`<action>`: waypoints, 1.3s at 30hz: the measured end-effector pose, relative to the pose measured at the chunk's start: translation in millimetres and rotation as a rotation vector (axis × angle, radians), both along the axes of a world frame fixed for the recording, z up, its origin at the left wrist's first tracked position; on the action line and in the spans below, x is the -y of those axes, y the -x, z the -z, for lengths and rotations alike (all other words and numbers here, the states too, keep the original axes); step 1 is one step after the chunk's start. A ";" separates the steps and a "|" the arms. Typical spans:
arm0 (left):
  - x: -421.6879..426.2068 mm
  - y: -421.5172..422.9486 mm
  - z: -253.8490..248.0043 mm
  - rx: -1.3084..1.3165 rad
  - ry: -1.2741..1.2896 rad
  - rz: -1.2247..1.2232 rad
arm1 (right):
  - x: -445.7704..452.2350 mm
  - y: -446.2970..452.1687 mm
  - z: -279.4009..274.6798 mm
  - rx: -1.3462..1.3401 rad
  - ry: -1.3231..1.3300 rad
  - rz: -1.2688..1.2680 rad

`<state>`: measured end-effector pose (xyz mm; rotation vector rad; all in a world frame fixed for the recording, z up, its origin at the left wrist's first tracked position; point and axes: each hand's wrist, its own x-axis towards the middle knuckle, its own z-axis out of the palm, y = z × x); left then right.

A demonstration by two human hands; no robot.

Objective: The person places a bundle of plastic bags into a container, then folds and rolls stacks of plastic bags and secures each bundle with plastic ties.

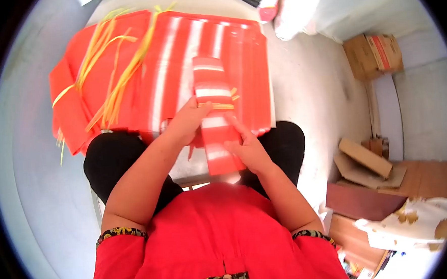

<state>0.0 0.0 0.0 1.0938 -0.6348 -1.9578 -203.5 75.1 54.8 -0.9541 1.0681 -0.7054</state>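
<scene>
Between my two hands is a folded bundle of red-and-white striped plastic bags [213, 79], with a yellow tie [216, 106] around its middle. My left hand [191, 120] grips the bundle's left side, fingers at the tie. On the right side, my right hand [249, 145] is closed around the bundle just below the tie. Beyond it lies a wide stack of red-and-white striped plastic bags [250, 77]. Loose yellow strips [129, 76] lie across the stack's left part. At far left, another red bundle [64, 84] has a yellow tie around it.
My knees [115, 155] are against the near side of the stack. A cardboard box [360, 56] stands against the wall at upper right. Flattened cardboard [366, 157] rests on a brown surface [432, 176] at right, near a patterned cloth [415, 223].
</scene>
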 end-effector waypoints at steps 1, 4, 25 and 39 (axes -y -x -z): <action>-2.3 -1.1 -5.7 -0.038 0.011 0.031 | -4.1 2.4 -1.6 -0.010 -0.009 0.005; 2.8 -0.3 -45.2 0.211 0.144 0.189 | -10.6 34.8 11.4 0.061 0.063 0.084; 17.9 4.8 4.0 1.926 1.020 0.380 | -174.3 309.9 102.1 -0.282 0.307 0.816; 21.9 -0.3 13.9 1.971 1.089 0.347 | -214.3 275.4 286.6 -0.389 -0.108 0.502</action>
